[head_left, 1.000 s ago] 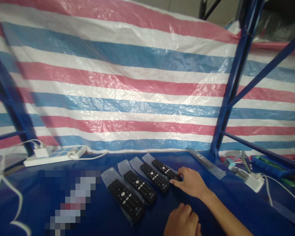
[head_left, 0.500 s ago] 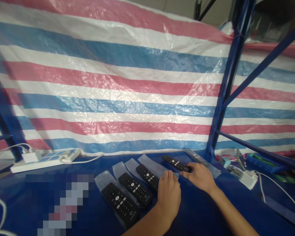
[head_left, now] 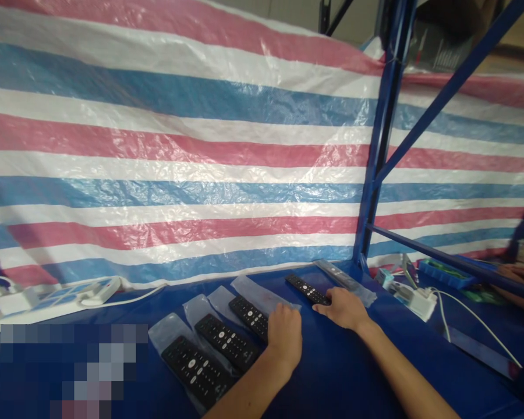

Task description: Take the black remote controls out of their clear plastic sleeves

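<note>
My right hand (head_left: pixel 343 307) is closed on the near end of a bare black remote (head_left: pixel 306 287) that lies on the blue table cover, out of its bag. My left hand (head_left: pixel 283 334) rests knuckles up, fingers curled down onto the near end of an empty clear plastic sleeve (head_left: pixel 262 291). To the left of that hand, three more black remotes lie side by side, each in a clear sleeve: one (head_left: pixel 248 314) partly under my left hand, a middle one (head_left: pixel 227 342) and the nearest (head_left: pixel 194 369).
A striped red, white and blue tarp (head_left: pixel 201 145) hangs behind the table on a blue steel frame (head_left: pixel 371 174). A white power strip (head_left: pixel 48 297) lies at the left. A bagged item (head_left: pixel 347 275), a white adapter (head_left: pixel 414 299) with cables and a blue tray (head_left: pixel 445 270) sit at the right. Another person's hand (head_left: pixel 519 273) shows at the far right.
My right hand drew the rightmost remote out of its sleeve, away to the right. My left hand came forward onto the sleeve's end. The view swung to the right.
</note>
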{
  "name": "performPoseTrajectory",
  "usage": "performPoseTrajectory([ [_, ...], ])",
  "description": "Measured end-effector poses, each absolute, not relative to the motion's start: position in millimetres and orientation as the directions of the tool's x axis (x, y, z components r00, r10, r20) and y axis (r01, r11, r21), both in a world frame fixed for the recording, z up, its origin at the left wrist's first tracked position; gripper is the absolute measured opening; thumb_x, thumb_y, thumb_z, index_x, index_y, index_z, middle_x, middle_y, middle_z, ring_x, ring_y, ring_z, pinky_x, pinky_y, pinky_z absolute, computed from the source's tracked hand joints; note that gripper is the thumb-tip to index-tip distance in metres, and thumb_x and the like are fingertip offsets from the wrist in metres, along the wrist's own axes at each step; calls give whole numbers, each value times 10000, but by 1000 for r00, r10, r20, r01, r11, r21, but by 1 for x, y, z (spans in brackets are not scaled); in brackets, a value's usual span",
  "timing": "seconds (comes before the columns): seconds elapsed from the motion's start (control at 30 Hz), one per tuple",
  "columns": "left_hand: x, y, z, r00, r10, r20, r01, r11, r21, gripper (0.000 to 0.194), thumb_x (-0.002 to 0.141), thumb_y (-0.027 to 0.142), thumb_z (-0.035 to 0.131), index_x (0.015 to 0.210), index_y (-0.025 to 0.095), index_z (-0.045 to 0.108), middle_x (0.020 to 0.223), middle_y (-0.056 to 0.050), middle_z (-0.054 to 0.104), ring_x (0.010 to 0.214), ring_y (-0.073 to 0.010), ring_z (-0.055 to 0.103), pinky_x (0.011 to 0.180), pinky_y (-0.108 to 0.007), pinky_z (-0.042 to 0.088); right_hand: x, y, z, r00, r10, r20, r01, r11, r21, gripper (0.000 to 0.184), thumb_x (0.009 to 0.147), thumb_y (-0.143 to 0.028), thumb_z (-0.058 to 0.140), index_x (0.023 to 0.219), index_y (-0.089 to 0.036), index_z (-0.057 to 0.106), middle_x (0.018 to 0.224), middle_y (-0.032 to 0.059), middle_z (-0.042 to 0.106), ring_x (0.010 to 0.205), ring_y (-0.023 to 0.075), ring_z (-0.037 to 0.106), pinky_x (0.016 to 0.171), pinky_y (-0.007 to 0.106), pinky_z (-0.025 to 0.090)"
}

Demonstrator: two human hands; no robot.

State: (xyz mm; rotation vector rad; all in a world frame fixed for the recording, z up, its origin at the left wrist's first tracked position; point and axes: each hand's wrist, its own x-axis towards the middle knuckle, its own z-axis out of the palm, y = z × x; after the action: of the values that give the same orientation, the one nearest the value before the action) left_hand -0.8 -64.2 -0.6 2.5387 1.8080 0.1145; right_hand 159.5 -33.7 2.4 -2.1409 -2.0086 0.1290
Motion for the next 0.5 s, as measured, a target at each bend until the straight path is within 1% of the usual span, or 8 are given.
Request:
performPoseTrajectory([
  [0.1, -2, -61, 0, 312, 948, 68, 947, -316, 65, 328, 859, 38, 386, 986, 101, 681, 1036, -161, 660, 1056, -283, 580, 870, -380, 464, 159, -33, 1, 62, 995, 84, 972, -41, -231, 311, 739, -449, 602, 823, -167, 702, 887, 125, 718, 862, 276, 666, 637, 292, 412],
  [0.23, -8, -55, 3, 257, 962, 92, 959, -266, 99, 319, 868, 47, 383, 957, 117, 681, 991, -151, 671, 1016, -268, 611, 839, -354, 473, 167, -37, 4, 28, 995, 96, 960, -1, -279, 283, 722, -454, 599, 735, -188, 697, 757, 72, 701, 745, 229, 649, 555, 264, 350],
  [0.3, -13, -51, 5, 228, 970, 87, 965, -237, 112, 308, 865, 46, 393, 962, 121, 676, 1001, -148, 670, 1019, -258, 614, 836, -336, 469, 175, -41, 10, -6, 991, 130, 938, 51, -343, 287, 722, -458, 594, 689, -187, 685, 708, 46, 675, 687, 198, 619, 540, 255, 326],
  [0.4, -20, -46, 9, 189, 980, 64, 972, -196, 130, 321, 871, 40, 376, 998, 105, 663, 1032, -155, 668, 1024, -243, 617, 839, -312, 458, 190, -49, 21, -80, 978, 191, 862, 164, -480, 301, 714, -462, 595, 651, -178, 670, 684, 20, 637, 651, 170, 567, 557, 248, 331],
  [0.5, -25, -40, 9, 155, 987, 36, 976, -159, 149, 307, 891, 69, 371, 1006, 86, 656, 1030, -165, 672, 999, -238, 628, 840, -303, 442, 200, -60, 32, -163, 974, 157, 778, 225, -587, 288, 684, -458, 617, 664, -176, 674, 659, -3, 601, 637, 154, 527, 563, 237, 337],
])
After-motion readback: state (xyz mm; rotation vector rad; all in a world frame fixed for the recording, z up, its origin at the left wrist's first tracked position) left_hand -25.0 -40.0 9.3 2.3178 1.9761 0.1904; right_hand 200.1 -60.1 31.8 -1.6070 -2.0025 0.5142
